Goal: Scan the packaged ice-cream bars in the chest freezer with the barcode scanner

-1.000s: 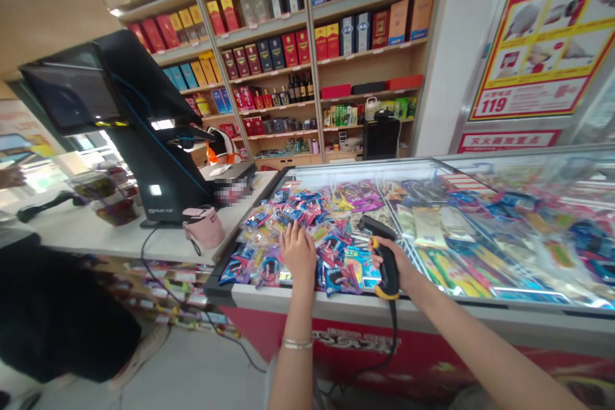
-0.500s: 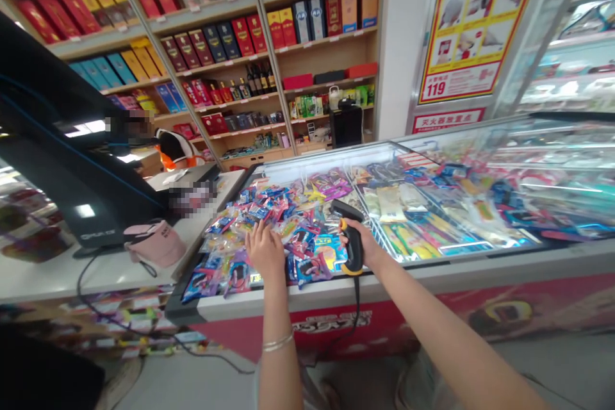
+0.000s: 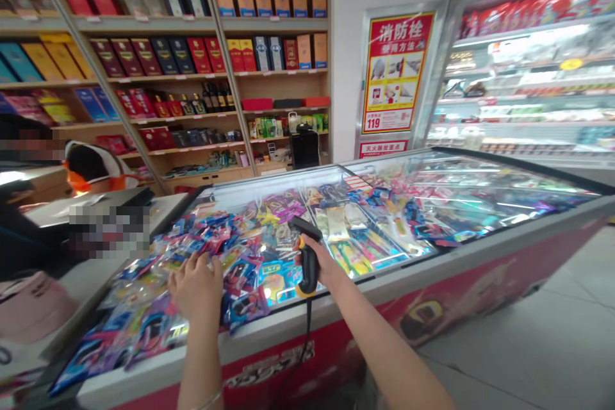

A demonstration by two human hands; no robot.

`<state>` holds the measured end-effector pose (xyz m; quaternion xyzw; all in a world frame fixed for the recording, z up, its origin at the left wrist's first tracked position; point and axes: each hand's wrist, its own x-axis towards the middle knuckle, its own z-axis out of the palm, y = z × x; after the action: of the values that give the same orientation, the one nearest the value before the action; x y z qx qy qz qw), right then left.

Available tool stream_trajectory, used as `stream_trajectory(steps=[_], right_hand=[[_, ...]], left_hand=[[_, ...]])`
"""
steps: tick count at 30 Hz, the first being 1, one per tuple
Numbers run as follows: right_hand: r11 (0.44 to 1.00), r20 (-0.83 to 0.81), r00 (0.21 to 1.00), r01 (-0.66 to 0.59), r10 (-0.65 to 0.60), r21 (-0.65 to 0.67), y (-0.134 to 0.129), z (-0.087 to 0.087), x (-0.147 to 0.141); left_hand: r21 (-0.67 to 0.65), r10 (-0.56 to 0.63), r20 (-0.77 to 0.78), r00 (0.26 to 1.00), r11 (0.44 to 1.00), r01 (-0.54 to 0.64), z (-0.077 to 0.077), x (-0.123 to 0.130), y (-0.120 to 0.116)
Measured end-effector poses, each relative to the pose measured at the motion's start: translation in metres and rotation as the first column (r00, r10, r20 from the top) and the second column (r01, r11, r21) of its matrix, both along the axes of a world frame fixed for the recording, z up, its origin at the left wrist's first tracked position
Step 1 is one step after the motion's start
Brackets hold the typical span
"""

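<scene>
My right hand (image 3: 323,264) is wrapped round the handle of a black and yellow barcode scanner (image 3: 310,256), its head tilted up over the freezer and its cord hanging down the front. My left hand (image 3: 196,285) rests palm down on a heap of small snack packets (image 3: 211,230), fingers apart and slightly bent. I cannot see anything held in it. The packets, in blue, red, purple and clear wrapping, lie on the glass top at the left end of the chest freezer (image 3: 384,298). Just right of them, a light blue packet (image 3: 276,282) shows near the scanner.
At the left is a counter with a pink cap-like item (image 3: 36,307) and a person in an orange and black top (image 3: 91,163) beyond it. Shelves of boxed bottles (image 3: 168,54) stand behind. A lit display fridge (image 3: 538,77) is at the right.
The view has swung to the right, so the counter and hands sit further left in it. Both hands keep nearly the same pose, the right one still holding the barcode scanner.
</scene>
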<state>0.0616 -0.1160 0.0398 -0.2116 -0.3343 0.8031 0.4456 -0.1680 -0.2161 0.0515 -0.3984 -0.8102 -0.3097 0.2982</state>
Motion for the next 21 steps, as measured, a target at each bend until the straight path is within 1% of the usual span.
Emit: stream_trajectory(steps=[2,3,5,7,8,10,12,15,17,18,20,21], right_hand=[[0.996,0.037,0.997,0.063,-0.066,0.061,0.012,0.009,0.030],[0.991,0.053,0.993,0.104,-0.108,0.081,0.020,0.013,0.048],[0.973,0.073,0.976,0.198,-0.207,0.115,0.037,0.019,0.087],[0.956,0.120,0.950,0.278,-0.288,0.093,0.054,0.023,0.129],[0.940,0.136,0.931,0.331,-0.340,0.085,0.062,0.025,0.151],[0.914,0.155,0.900,0.399,-0.406,0.080,0.074,0.026,0.192],[0.888,0.148,0.875,0.454,-0.461,0.079,0.083,0.025,0.229],[0.865,0.136,0.855,0.501,-0.501,0.041,0.089,0.018,0.269],[0.867,0.128,0.859,0.499,-0.495,0.003,0.091,0.012,0.283],[0.877,0.112,0.872,0.480,-0.476,-0.017,0.092,0.008,0.287],[0.905,0.048,0.905,0.424,-0.422,-0.046,0.093,-0.001,0.291],[0.918,0.013,0.919,0.393,-0.393,-0.056,0.094,-0.005,0.291]], left_hand=[[-0.015,0.009,-0.005,1.000,1.000,-0.009,0.020,0.021,0.015],[-0.019,-0.013,-0.014,1.000,1.000,0.013,0.031,0.035,0.026],[-0.065,-0.110,-0.038,0.993,0.992,0.108,0.050,0.068,0.054],[-0.117,-0.229,-0.070,0.971,0.968,0.220,0.064,0.105,0.088],[-0.146,-0.291,-0.072,0.954,0.949,0.278,0.069,0.125,0.105],[-0.202,-0.410,-0.052,0.911,0.897,0.393,0.073,0.164,0.140],[-0.229,-0.506,-0.027,0.862,0.843,0.487,0.070,0.201,0.174],[-0.300,-0.609,0.035,0.792,0.750,0.590,0.057,0.250,0.218],[-0.339,-0.662,0.074,0.746,0.687,0.643,0.042,0.276,0.244],[-0.347,-0.685,0.089,0.723,0.659,0.667,0.034,0.286,0.255],[-0.342,-0.723,0.111,0.682,0.616,0.709,0.017,0.300,0.276],[-0.333,-0.732,0.124,0.670,0.605,0.723,0.009,0.304,0.286]])
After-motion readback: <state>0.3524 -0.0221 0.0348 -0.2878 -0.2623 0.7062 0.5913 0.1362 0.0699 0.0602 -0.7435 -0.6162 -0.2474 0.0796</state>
